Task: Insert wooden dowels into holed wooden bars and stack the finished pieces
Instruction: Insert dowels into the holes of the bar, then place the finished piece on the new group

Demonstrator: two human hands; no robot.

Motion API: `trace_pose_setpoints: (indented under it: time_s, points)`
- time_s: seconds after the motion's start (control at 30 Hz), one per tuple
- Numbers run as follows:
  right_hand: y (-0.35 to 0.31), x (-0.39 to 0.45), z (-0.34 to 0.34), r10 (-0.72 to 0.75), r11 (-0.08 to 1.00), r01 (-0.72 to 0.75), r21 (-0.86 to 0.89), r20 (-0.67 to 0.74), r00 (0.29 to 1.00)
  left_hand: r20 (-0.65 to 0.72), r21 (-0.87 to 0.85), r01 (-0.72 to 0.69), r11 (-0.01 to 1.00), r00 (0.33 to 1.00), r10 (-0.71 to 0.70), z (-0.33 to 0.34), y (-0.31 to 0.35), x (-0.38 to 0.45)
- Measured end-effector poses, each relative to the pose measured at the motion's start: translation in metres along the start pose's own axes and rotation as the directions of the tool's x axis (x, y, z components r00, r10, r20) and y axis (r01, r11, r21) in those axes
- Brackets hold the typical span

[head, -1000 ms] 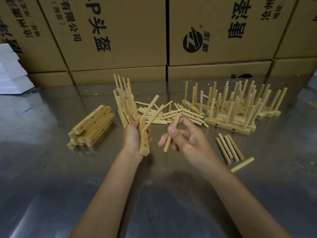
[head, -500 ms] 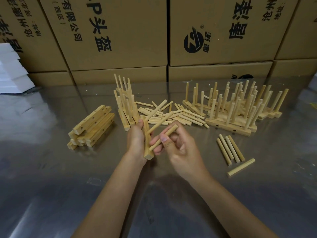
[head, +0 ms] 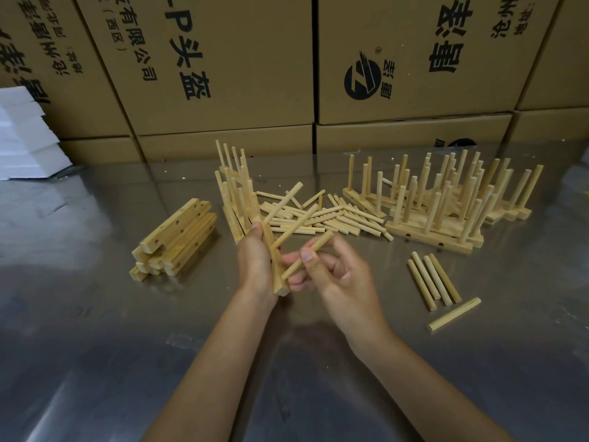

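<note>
With the left hand (head: 255, 263) gripping the bar (head: 276, 269) steady, the right hand (head: 331, 272), its fingers (head: 307, 255) pinching the dowel (head: 307, 255), should line that dowel's end square with the lowest hole before pushing

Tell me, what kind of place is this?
Probably a small factory or warehouse packing bench: stacked printed cardboard cartons behind a steel worktable, with batches of dowelled wooden bars being hand-assembled.

The left hand (head: 255, 263) covers much of the bar (head: 276, 269) in its grip. Behind the counter (head: 95, 314), the boxes (head: 223, 59) and foam blocks (head: 22, 135) are cut off by the edges.
</note>
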State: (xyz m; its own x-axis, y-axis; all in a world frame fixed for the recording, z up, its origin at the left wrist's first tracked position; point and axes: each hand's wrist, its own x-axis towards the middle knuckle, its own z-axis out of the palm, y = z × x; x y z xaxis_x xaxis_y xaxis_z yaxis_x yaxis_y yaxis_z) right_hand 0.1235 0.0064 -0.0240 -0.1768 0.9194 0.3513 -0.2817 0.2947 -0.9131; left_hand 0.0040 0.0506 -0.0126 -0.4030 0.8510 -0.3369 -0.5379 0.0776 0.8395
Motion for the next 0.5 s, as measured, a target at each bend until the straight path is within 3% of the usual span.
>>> trace_pose_setpoints:
  time_s: [0.13, 0.2, 0.3, 0.5]
  points:
    - [0.012, -0.005, 0.003, 0.139, 0.919, -0.148, -0.366, -0.052, 0.989, -0.112, -0.005, -0.085, 0.996, 0.99, 0.084, 0.002, 0.003, 0.001]
    - [0.019, -0.007, 0.005, 0.199, 0.874, -0.191, -0.447, -0.029, 0.98, -0.117, -0.022, -0.084, 0.996, 0.99, 0.081, 0.003, 0.002, -0.001]
    - [0.019, -0.003, 0.002, 0.156, 0.847, -0.154, -0.509, -0.039, 0.987, -0.119, -0.005, -0.092, 0.996, 0.989, 0.091, 0.0, 0.002, -0.002]
    - [0.014, 0.003, -0.015, 0.069, 0.65, -0.052, -0.758, -0.009, 0.998, -0.217, 0.212, -0.183, 0.96, 0.949, 0.229, -0.017, 0.02, 0.009]
